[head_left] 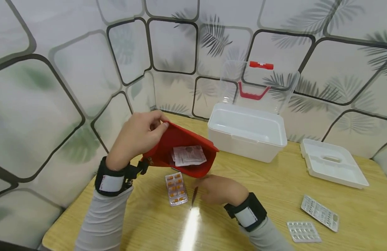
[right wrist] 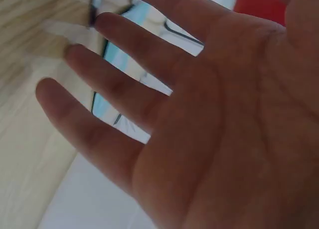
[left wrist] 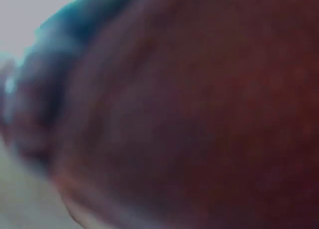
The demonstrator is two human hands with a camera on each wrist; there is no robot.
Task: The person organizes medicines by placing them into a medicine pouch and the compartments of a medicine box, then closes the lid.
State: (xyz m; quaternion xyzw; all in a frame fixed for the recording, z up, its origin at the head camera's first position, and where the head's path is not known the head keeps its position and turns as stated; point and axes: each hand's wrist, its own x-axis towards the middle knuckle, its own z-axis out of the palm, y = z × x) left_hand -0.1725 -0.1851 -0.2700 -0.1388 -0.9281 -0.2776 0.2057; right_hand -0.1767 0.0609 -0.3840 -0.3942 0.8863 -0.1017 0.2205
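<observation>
My left hand (head_left: pixel 138 130) pinches the top edge of a red pouch (head_left: pixel 171 143) between thumb and fingers and holds its mouth wide. Inside the pouch lie pale wrapped packets (head_left: pixel 189 156). Just below the pouch is my right hand (head_left: pixel 223 190); the right wrist view shows its fingers (right wrist: pixel 114 87) spread and nearly straight, with the index tip out of frame. A thin, dark pointed tool (head_left: pixel 194 197) is beside its fingertips, its upper end hidden. Near it lies a blister pack of orange capsules (head_left: pixel 176 189). The left wrist view is dark and blurred.
A white first-aid box (head_left: pixel 246 144) stands at the back with its clear lid (head_left: pixel 259 82) raised. Right of it lies a white tray (head_left: pixel 334 162). Two silver blister packs, one long (head_left: pixel 320 213) and one shorter (head_left: pixel 304 232), lie at the front right.
</observation>
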